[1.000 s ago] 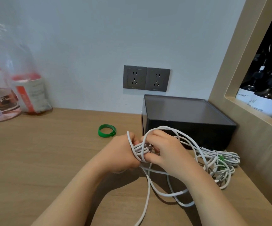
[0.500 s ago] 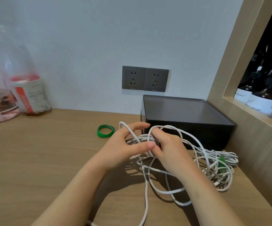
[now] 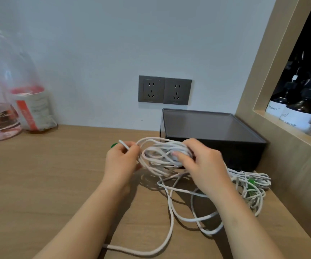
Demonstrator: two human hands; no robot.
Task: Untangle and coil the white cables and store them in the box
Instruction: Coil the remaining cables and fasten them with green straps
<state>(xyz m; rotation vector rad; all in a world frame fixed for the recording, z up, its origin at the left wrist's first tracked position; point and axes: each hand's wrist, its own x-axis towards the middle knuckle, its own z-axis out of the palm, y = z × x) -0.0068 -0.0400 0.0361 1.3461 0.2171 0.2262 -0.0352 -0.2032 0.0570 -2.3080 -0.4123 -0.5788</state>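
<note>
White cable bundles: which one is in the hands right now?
The coil before the black box, gripped by the right hand; the left hand pinches a cable end. The other bundle, with green ties, lies untouched on the table.

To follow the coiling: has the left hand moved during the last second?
Yes. The left hand moved left, away from the black box, now hiding most of the green band.

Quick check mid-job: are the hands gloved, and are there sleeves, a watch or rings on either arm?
No. The left hand and right hand are bare, no gloves or rings showing. Left forearm and right forearm are uncovered to the frame's lower edge: no sleeves, watch or bracelet in view.
</note>
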